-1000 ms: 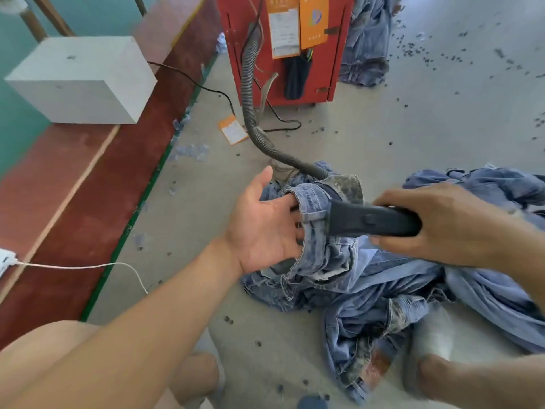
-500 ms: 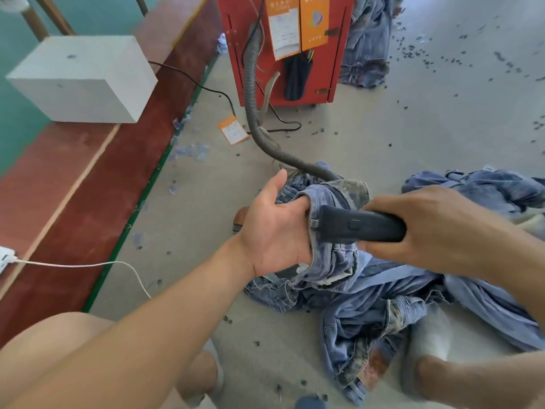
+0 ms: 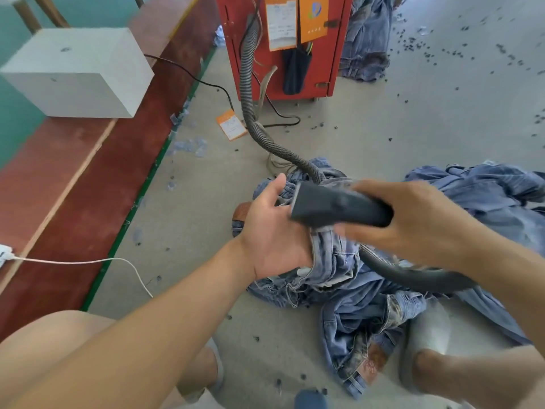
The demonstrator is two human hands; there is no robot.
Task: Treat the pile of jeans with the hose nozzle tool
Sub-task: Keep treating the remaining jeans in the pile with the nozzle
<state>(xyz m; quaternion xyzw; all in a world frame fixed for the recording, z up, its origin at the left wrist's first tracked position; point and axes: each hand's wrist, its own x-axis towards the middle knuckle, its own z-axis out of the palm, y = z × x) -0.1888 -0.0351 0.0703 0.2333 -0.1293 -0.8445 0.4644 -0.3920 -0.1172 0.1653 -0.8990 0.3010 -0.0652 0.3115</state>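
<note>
Both hands work over the pile of jeans (image 3: 368, 293) on the floor (image 3: 413, 128). The left hand (image 3: 274, 231) grips a bunched fold of denim, fingers tucked into the cloth and thumb raised. The right hand (image 3: 413, 222) is wrapped around the dark hose nozzle tool (image 3: 336, 206), whose wide mouth points toward the left hand and sits just beside the held fold; motion blur makes it hard to tell whether the mouth touches the cloth. From under the right hand a ribbed grey hose (image 3: 250, 93) loops across the jeans, then runs beyond both hands up to a red machine (image 3: 333, 54). Left of the left hand lie a white cable (image 3: 88, 262) and a white block (image 3: 79, 72) on a red-brown ledge (image 3: 73, 184)
</note>
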